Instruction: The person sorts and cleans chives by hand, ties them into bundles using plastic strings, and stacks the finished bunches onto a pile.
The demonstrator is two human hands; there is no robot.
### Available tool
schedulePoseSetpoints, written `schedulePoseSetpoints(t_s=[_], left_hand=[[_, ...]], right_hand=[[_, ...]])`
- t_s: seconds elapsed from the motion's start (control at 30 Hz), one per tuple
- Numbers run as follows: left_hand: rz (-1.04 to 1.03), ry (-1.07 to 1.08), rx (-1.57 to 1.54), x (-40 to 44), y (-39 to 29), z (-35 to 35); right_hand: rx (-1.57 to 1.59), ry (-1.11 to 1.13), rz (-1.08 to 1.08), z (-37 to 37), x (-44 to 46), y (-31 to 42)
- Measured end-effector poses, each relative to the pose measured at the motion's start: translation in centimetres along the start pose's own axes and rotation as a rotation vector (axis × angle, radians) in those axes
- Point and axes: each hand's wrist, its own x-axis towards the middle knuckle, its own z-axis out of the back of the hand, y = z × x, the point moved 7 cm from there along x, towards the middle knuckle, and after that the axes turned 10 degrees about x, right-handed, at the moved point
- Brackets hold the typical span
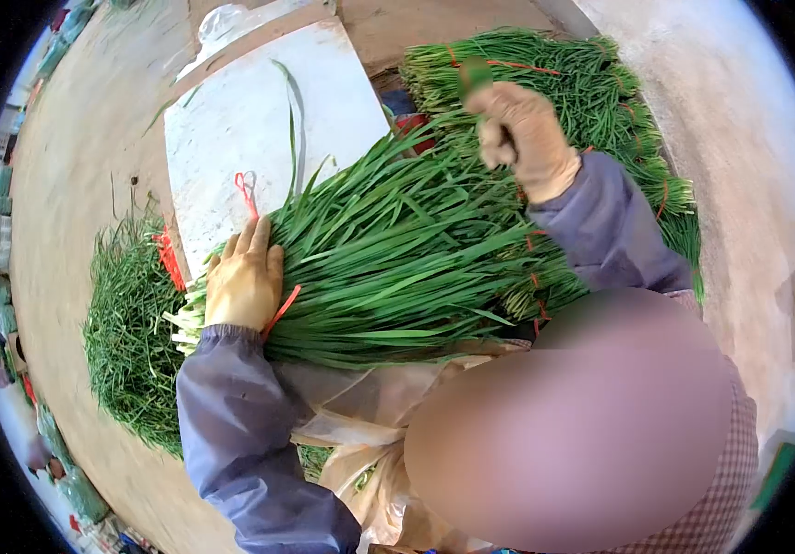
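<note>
A large bunch of long green garlic chives (397, 249) lies across a white board (268, 120), pale stem ends to the left. My gloved left hand (245, 277) rests flat on the bunch near the stems, fingers stretched out. A red tie (282, 312) shows beside that hand, and a red loop (247, 194) sticks out beyond its fingertips. My gloved right hand (528, 138) is raised above the leafy end, its fingers curled. At its fingertips is a blurred green thing (476, 81) that I cannot make out.
Stacked chive bundles (554, 78) with red ties lie at the right. A heap of loose greens (129, 342) sits on the floor at left, beside red strips (169, 258). Clear plastic sheeting (374, 425) hangs below the bunch. Bagged goods (78, 489) line the far left edge.
</note>
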Motion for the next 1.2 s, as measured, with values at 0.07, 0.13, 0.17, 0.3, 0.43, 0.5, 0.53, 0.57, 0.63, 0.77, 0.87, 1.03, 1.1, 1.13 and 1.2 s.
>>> schedulePoseSetpoints(t_s=[0.07, 0.13, 0.17, 0.3, 0.43, 0.5, 0.53, 0.57, 0.63, 0.77, 0.87, 1.03, 1.1, 1.13, 1.2], left_hand=[[-0.020, 0.005, -0.004, 0.1, 0.2, -0.1], [-0.022, 0.003, -0.014, -0.1, 0.0, 0.3], [-0.007, 0.010, -0.030, -0.1, -0.1, 0.4], [-0.007, 0.019, -0.013, -0.2, -0.2, 0.5], [-0.004, 0.008, -0.007, 0.0, 0.2, 0.0], [-0.001, 0.004, -0.009, 0.0, 0.0, -0.1], [-0.002, 0.004, -0.014, -0.1, 0.0, 0.1], [-0.001, 0.004, -0.017, -0.1, 0.1, 0.2], [-0.002, 0.006, -0.019, -0.1, 0.0, 0.2], [-0.003, 0.009, -0.020, -0.1, 0.1, 0.0], [0.001, 0.017, -0.033, -0.1, -0.1, 0.3], [0.024, 0.028, -0.026, 0.0, 0.0, 0.1], [0.031, 0.031, -0.032, 0.0, 0.1, -0.2], [0.031, 0.030, -0.033, 0.0, 0.2, -0.3], [0.028, 0.025, -0.028, 0.1, 0.4, -0.3]], right_hand=[[0.035, 0.014, -0.046, 3.8, 0.6, 0.2], [-0.188, 0.123, -0.179, 6.2, -0.1, -0.2], [-0.304, 0.104, -0.242, 7.2, -0.7, -0.9], [-0.451, 0.120, -0.412, 10.5, -1.6, -4.7], [-0.536, 0.143, -0.555, 10.4, -2.1, -6.0], [-0.530, 0.195, -0.639, 9.6, -2.4, -7.1], [-0.529, 0.194, -0.632, 9.4, -2.3, -7.7], [-0.527, 0.195, -0.624, 8.9, -2.2, -8.4], [-0.591, 0.183, -0.665, 8.0, -2.0, -8.7], [-0.543, 0.135, -0.400, 9.3, -1.4, -10.2], [-0.623, -0.164, -0.262, 11.0, -1.2, -7.6], [-0.266, -0.135, -0.395, 13.2, -1.9, -8.7], [-0.235, -0.019, -0.475, 11.4, -2.2, -8.7], [-0.319, 0.029, -0.508, 10.9, -2.0, -9.2], [-0.491, 0.121, -0.570, 10.0, -1.8, -10.2]])
